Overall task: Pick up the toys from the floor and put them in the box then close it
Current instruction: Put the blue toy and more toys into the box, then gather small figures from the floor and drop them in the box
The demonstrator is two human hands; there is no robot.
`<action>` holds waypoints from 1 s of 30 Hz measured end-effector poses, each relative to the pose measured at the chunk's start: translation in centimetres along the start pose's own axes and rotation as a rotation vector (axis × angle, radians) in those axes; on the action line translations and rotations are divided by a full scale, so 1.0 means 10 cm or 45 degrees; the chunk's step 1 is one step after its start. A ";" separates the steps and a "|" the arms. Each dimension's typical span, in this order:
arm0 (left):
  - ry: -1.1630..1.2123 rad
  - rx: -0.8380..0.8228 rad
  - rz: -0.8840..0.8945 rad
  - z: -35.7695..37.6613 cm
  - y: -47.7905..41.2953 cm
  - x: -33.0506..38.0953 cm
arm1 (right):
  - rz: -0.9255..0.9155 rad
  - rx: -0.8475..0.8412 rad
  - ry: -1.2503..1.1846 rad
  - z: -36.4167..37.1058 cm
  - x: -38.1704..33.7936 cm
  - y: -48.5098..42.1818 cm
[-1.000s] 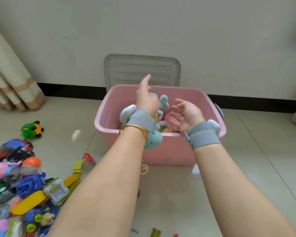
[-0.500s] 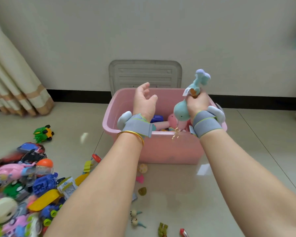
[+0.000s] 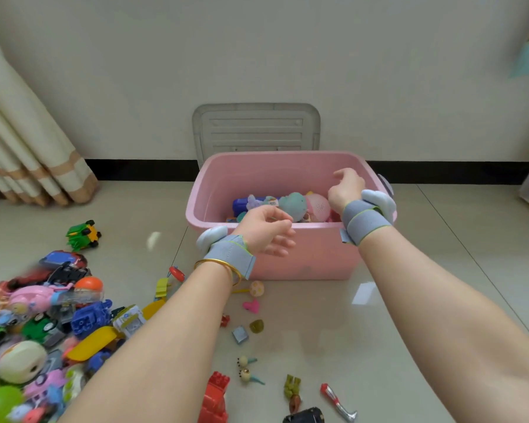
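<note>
Both hands are empty, fingers loosely curled: the right hand (image 3: 345,187) hangs over the right side of the box (image 3: 318,254), the left hand (image 3: 266,232) just before its near wall. The toy pile (image 3: 58,315) lies on the floor to the near left, so the left hand is nearer to it. The lid (image 3: 255,131) leans on the wall behind the box.

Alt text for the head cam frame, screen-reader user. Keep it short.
Two empty hands hover at an open pink box partly filled with toys: the right hand over its inside, the left hand at its near rim. The grey lid leans on the wall behind it, and many more toys lie on the floor, mostly left.
</note>
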State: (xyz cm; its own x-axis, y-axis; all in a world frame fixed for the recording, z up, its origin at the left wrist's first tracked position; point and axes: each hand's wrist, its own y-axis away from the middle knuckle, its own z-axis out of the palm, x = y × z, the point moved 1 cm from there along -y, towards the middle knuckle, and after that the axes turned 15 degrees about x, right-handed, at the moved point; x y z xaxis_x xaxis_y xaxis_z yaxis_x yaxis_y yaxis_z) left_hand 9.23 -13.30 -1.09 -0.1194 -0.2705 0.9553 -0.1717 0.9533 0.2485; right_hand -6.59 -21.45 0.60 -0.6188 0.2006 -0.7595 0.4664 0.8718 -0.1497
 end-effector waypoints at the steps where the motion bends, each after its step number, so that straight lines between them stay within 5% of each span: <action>1: -0.059 -0.040 -0.008 0.00 0.06 -0.07 | -0.071 -0.012 -0.061 -0.01 0.00 0.06; 7: -0.616 -0.233 -0.126 -0.10 0.28 -0.58 | -0.339 -0.285 -0.212 -0.10 0.16 0.80; 12: -1.048 -0.524 -0.307 -0.16 0.65 -1.15 | -0.622 -0.939 0.816 -0.01 1.03 1.58; 15: -1.281 -0.700 -0.276 -0.08 0.78 -1.32 | -0.467 -1.062 1.106 -0.02 1.55 1.81; 19: -1.726 -0.910 0.007 0.14 0.98 -1.49 | -0.057 -1.028 0.950 0.05 1.87 2.10; 23: -1.923 -0.810 0.237 0.28 1.05 -1.70 | 0.062 -1.096 0.613 0.23 1.76 2.17; 27: -1.997 -0.729 0.173 0.18 0.98 -1.74 | -0.394 -1.018 0.772 0.11 1.53 2.08; 30: -1.955 -0.722 0.262 0.07 0.88 -1.57 | -0.868 -0.991 0.609 -0.10 1.38 2.28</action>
State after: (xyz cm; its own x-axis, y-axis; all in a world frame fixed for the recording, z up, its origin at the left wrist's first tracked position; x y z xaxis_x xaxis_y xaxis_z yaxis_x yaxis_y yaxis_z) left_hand 8.89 -0.71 -14.04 -0.9485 0.3160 0.0221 0.2844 0.8188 0.4987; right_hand -5.14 1.59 -12.72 -0.8484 -0.4170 -0.3260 -0.4750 0.8716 0.1212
